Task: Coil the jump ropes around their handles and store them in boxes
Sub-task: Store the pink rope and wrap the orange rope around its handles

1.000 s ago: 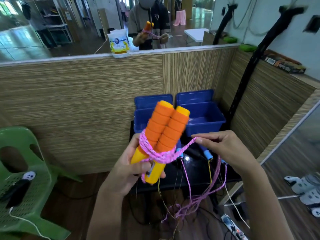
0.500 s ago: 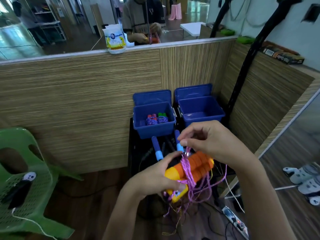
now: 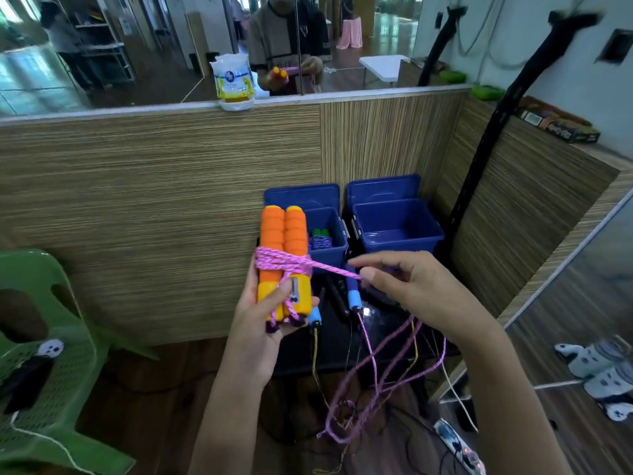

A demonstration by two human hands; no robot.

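Your left hand [image 3: 265,323] gripped the orange handles [image 3: 283,258], a few pink rope [image 3: 337,270] turns on; right fingers [image 3: 368,275] pinched it taut, much slack hanging below, boxing undone.

Pretty even indoor daylight, bright through the glass up beyond the left hand [image 3: 263,323]. Small glare spot on the black table [image 3: 342,351] just under the right hand [image 3: 407,289]. Edges bend fisheye-style, corners look smeared and soft.
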